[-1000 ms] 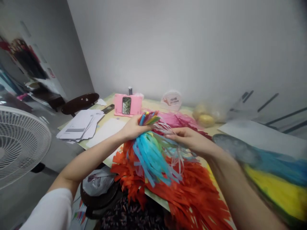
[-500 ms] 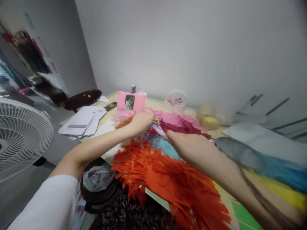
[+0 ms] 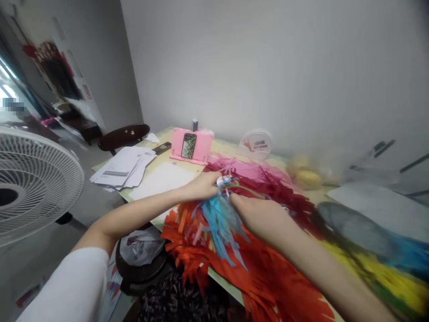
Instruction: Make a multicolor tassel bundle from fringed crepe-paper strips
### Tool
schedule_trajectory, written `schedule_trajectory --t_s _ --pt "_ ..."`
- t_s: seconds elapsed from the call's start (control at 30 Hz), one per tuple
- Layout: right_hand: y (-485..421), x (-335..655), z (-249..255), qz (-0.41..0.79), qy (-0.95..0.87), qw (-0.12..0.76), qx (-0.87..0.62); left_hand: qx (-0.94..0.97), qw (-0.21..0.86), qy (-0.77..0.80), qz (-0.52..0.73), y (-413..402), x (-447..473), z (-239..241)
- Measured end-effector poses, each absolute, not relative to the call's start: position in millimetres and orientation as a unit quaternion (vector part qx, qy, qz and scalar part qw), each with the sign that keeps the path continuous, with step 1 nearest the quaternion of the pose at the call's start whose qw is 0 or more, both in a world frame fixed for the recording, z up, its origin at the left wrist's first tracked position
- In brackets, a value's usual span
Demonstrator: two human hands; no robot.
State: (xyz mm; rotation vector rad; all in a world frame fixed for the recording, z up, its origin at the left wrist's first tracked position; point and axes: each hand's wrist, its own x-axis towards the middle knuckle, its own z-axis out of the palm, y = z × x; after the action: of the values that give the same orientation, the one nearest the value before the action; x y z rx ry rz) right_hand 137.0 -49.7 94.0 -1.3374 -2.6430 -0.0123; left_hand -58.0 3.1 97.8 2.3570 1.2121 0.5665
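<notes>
My left hand (image 3: pixel 207 184) is closed around the top of a bundle of fringed strips (image 3: pixel 219 219), light blue with some orange and pink. The strands hang down over a large orange-red fringed piece (image 3: pixel 278 277). Striped, multicoloured ends poke out beside the left thumb. My right hand (image 3: pixel 250 209) is closed with its fingertips at the bundle's right side, by a thin whitish strip. Its fingers are mostly hidden behind the back of the hand. Dark red fringe (image 3: pixel 291 199) and pink fringe (image 3: pixel 258 169) lie behind the hands on the table.
A phone (image 3: pixel 189 146) leans on a pink stand (image 3: pixel 204 145). Papers (image 3: pixel 115 167) lie at the table's left, near a white fan (image 3: pixel 40 183). A round clear container (image 3: pixel 256 143) stands by the wall. Yellow fringe (image 3: pixel 378 273) lies at right; a stool with a plastic bag (image 3: pixel 142 246) is below.
The bundle has come up and turned, so its light blue strands now hang in front over the orange-red fringe. Both hands stay close together. The view has shifted slightly left.
</notes>
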Motion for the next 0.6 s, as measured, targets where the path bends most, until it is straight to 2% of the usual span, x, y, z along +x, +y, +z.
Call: schedule_trajectory --t_s 0.1,0.2,0.27,0.37,0.47,0.6 --pt "-44.7 128.6 117.9 0.012 -0.897 0.094 -0.432 0.883 0.160 0.422 0.131 -6.4 -55.3 98.0" --pt "-29.3 128.6 124.4 0.177 -0.871 0.188 -0.417 0.910 0.213 0.345 0.088 -11.1 -59.2 98.9" --pt "-22.1 126.5 112.7 0.304 -0.808 0.299 -0.406 0.875 0.344 0.302 0.156 -11.0 -63.9 95.1" --pt "-18.3 113.5 83.2 0.351 -0.727 0.412 -0.422 0.718 0.546 0.299 0.311 -9.3 -67.2 81.6" --pt "-18.6 91.0 57.6 0.317 -0.716 0.428 -0.451 0.532 0.625 0.349 0.453 -6.8 -67.2 67.2" --pt "-25.1 56.5 38.0 0.277 -0.764 0.382 -0.440 0.393 0.615 0.395 0.558 -1.8 -78.3 61.0"
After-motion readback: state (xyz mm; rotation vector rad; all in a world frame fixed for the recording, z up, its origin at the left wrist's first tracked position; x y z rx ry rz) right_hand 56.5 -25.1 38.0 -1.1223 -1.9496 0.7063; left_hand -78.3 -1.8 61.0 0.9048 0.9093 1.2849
